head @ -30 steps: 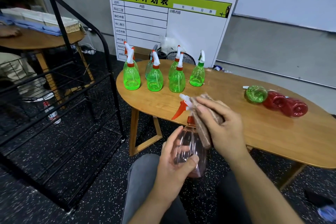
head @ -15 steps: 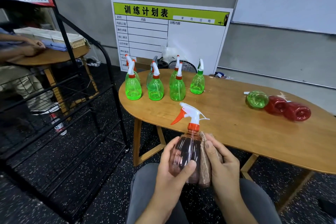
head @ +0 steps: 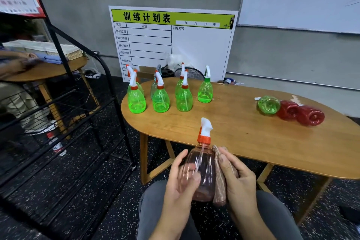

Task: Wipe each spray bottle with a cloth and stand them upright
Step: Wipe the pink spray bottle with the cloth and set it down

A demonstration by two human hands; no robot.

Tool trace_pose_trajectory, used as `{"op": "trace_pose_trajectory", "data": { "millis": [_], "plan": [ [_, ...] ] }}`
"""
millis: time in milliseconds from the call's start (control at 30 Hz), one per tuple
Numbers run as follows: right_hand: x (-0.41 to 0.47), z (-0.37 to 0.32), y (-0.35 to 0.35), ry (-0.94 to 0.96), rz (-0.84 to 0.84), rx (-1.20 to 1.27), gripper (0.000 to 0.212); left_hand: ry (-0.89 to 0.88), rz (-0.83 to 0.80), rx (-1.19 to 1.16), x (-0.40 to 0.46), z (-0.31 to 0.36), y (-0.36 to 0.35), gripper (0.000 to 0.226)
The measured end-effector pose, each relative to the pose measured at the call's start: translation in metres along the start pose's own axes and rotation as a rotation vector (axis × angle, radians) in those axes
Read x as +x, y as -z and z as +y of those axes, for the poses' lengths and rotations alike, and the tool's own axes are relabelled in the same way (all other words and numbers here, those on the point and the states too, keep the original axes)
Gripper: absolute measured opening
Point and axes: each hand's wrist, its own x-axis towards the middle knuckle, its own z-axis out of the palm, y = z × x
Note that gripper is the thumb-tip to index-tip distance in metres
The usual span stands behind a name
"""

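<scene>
Left hand [head: 181, 183] grips a clear pink spray bottle [head: 202, 173] upright off the worktop's [head: 243, 134] near edge; right hand [head: 236, 179] presses a brown cloth [head: 220, 181] against its side, fingers curled round it.

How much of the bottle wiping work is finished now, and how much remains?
Looks done: several green bottles stand upright at the table's far left; some overlap, so the exact count is unclear. In hand: the left hand holds a pinkish clear bottle over the lap while the right hand presses a brown cloth against it. Left: one green bottle and two red bottles lie on their sides.
</scene>
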Motion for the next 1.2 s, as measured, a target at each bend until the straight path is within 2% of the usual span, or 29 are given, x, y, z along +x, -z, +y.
{"op": "trace_pose_trajectory", "data": {
  "millis": [100,233,367,500,633,833,900,1000,1200],
  "plan": [
    [0.002,0.000,0.000,0.017,-0.001,-0.021,0.028,0.042,-0.024,-0.040,0.000,-0.001,0.002,0.067],
    [0.001,0.003,0.001,0.047,-0.039,-0.035,0.030,0.012,-0.045,0.002,0.000,0.002,0.001,0.098],
    [0.002,0.005,0.003,0.026,-0.012,-0.008,0.030,0.036,-0.016,-0.007,0.002,0.000,0.005,0.074],
    [0.001,0.008,0.002,0.068,-0.054,-0.067,0.027,0.106,-0.017,-0.083,0.006,0.001,0.008,0.056],
    [0.003,0.013,0.005,0.130,-0.045,-0.140,0.026,0.054,-0.036,0.004,0.002,0.000,0.007,0.092],
    [-0.001,0.011,0.001,0.216,-0.039,-0.245,0.025,0.025,-0.074,0.000,0.003,0.006,0.006,0.066],
    [-0.002,0.009,0.000,0.250,-0.035,-0.298,0.026,0.021,-0.072,0.011,0.003,0.004,0.005,0.077],
    [-0.003,0.006,0.001,0.309,-0.045,-0.374,0.028,0.019,-0.053,0.036,0.004,-0.003,0.006,0.109],
    [0.010,-0.009,0.001,0.501,-0.203,-0.599,0.030,0.010,-0.060,-0.039,0.008,-0.007,0.008,0.096]
  ]
}}
